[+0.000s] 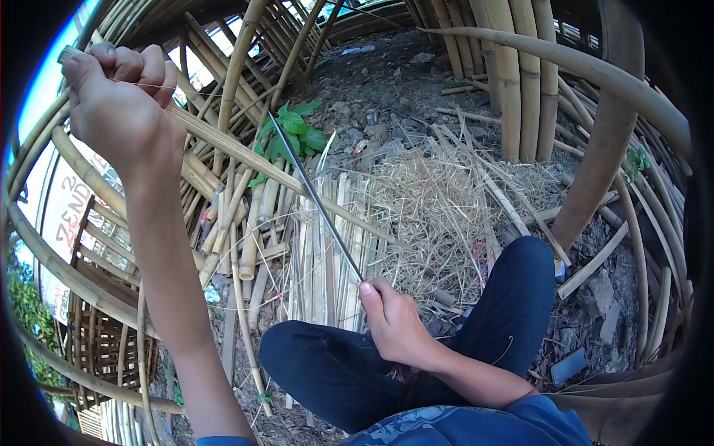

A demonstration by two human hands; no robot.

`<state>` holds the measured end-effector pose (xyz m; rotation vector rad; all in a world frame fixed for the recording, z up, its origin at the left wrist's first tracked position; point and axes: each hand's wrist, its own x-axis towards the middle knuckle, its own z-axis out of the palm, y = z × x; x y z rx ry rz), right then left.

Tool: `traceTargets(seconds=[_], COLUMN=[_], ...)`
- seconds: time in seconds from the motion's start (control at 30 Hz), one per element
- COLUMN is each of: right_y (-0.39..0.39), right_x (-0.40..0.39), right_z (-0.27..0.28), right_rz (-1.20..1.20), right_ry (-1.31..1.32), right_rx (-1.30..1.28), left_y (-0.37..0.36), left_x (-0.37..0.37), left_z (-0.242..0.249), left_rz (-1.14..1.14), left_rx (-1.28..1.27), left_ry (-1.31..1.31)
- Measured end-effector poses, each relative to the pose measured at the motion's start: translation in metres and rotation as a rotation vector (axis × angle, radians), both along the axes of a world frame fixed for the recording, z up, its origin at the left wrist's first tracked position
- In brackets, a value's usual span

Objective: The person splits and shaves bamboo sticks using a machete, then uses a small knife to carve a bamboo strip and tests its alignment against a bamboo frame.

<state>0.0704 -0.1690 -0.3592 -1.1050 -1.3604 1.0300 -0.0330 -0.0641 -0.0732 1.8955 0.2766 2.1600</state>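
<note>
Blade point(318, 201) across a bamboo strip point(242, 152)

The left hand point(123, 104) holds the strip's upper end; the right hand point(398, 327) grips the blade's near end, though contact with the strip is unclear; the step looks like shaving, and the next move calls for a steady, shallow stroke; the strip, straight and fibrous, slants above split slats point(309, 275); dry, curly shavings point(431, 212) lie beside its lower end.

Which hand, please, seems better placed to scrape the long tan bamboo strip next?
Probably the right hand: it holds the long dark metal tool across the strip, while the left hand grips the strip's upper end.
</note>
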Motion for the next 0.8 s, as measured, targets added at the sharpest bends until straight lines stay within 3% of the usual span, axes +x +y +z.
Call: traceTargets(seconds=[0.17,0.33,0.4,0.47,0.57,0.67,0.8], right_y=[-0.007,-0.01,-0.01,-0.001,0.009,0.006,0.0], right_x=[0.009,0.014,0.015,0.01,0.006,0.006,0.019], right_z=[0.0,0.044,0.057,0.038,0.01,0.024,0.052], right_rz=[-0.006,0.088,0.082,0.068,0.015,0.062,0.112], right_ry=[0.022,0.122,0.092,0.122,0.004,0.166,0.156], right_rx=[-0.061,-0.103,0.089,0.11,-0.029,-0.102,-0.164], left_y=[-0.006,-0.002,0.0,0.003,-0.003,0.007,0.015], left_x=[0.003,0.017,0.019,0.019,0.028,0.021,0.02], left_z=[0.0,0.004,0.005,0.005,0.0,0.006,0.009], left_rz=[0.016,0.02,0.024,0.017,0.074,0.067,0.092], left_rx=[0.025,-0.006,0.0,0.043,0.023,0.02,-0.042], left_ry=[0.0,-0.03,-0.028,-0.02,0.033,-0.014,-0.076])
